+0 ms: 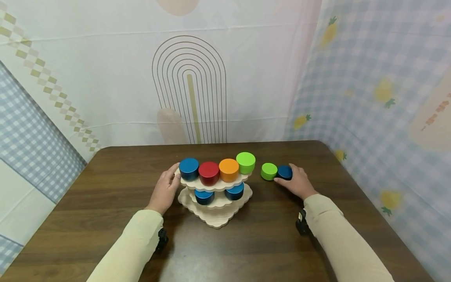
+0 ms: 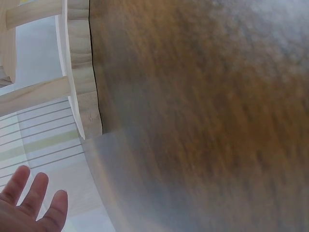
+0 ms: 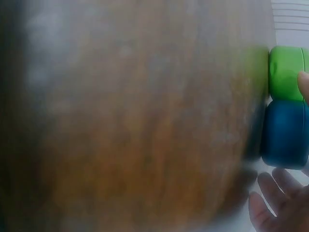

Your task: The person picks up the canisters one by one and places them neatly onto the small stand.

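A tiered wooden stand (image 1: 215,219) with scalloped edges sits mid-table. Its top tier carries a blue round block (image 1: 188,169), a red one (image 1: 209,173), an orange one (image 1: 229,170) and a green one (image 1: 245,163). Two blue blocks show lower down. At the top tier's left edge is my left hand (image 1: 165,191), its fingertips right at the rim; the left wrist view shows several fingers (image 2: 35,197) loosely extended. To the right, my right hand (image 1: 297,183) holds a dark blue round block (image 3: 286,134) between thumb and fingers. A loose green block (image 1: 269,171) stands against it.
The brown wooden table (image 1: 239,250) has rounded far corners. Patterned cloth (image 1: 253,86) hangs behind it and along both sides. Each forearm wears a small dark device at the wrist.
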The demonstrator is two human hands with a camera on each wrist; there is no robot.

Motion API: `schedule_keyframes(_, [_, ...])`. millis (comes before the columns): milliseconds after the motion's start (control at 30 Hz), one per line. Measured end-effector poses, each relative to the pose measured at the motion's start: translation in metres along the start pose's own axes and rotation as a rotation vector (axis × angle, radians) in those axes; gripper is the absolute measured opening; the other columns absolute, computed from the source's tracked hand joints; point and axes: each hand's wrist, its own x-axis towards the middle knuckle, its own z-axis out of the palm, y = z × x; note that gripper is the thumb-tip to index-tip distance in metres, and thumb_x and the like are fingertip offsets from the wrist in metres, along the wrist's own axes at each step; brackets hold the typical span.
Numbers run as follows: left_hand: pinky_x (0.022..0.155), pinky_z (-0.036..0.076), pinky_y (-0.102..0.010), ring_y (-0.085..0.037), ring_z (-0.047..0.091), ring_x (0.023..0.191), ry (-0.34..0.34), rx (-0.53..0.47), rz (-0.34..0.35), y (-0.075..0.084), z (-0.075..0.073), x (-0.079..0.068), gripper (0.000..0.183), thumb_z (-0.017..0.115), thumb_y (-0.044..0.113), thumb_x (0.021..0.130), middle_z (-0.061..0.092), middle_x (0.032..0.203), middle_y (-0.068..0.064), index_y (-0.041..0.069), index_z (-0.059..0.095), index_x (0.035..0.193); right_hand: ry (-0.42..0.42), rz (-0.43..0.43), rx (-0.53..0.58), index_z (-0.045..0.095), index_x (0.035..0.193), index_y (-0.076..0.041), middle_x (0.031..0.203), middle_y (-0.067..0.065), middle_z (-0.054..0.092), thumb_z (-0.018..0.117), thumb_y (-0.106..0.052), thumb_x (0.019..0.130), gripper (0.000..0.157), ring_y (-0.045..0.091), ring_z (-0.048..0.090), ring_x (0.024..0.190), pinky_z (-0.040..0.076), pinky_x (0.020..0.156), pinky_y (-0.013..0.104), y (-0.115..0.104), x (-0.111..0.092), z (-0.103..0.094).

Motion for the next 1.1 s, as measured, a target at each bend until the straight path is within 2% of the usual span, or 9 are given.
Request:
schedule_keyframes(267, [0.106,0.033,-0.059,-0.037,0.039,0.13,0.0,-0.001,0.008,0.0,0.001,0.0,0.052,0.036,0.037,0.104,0.036,0.148,-0.02,0.016,0.032,0.151,-0.012,0.027,0.021,0.019,0.149,0.008,0.143,0.036,0.027,0.062,-0.053,0.088,0.096,0.051,0.031,0.126,0.034,0.1,0.064,0.005,0.003,0.0])
schedule_keyframes(567, [0.105,0.034,-0.059,-0.037,0.041,0.129,0.007,0.009,0.016,-0.001,0.003,0.001,0.052,0.036,0.037,0.104,0.037,0.147,-0.02,0.016,0.032,0.151,-0.004,0.035,0.018,0.028,0.143,0.012,0.137,0.037,0.035,0.062,-0.045,0.09,0.086,0.051,0.036,0.122,0.035,0.099,0.063,0.003,0.003,-0.001])
schedule_keyframes(833, [0.105,0.035,-0.059,-0.037,0.041,0.129,0.012,0.01,0.017,-0.003,0.002,0.001,0.051,0.036,0.037,0.104,0.038,0.146,-0.02,0.017,0.033,0.151,0.02,0.028,0.114,0.029,0.141,0.012,0.135,0.035,0.031,0.064,-0.041,0.09,0.082,0.048,0.034,0.123,0.035,0.1,0.062,0.002,0.002,-0.002])
schedule_keyframes(1100, [0.104,0.035,-0.059,-0.037,0.041,0.129,0.012,0.007,0.018,-0.003,0.001,0.001,0.05,0.036,0.036,0.104,0.038,0.146,-0.02,0.017,0.033,0.15,0.063,-0.012,0.152,0.035,0.138,0.01,0.133,0.032,0.034,0.067,-0.037,0.089,0.076,0.045,0.032,0.122,0.037,0.097,0.061,-0.005,-0.003,-0.004])
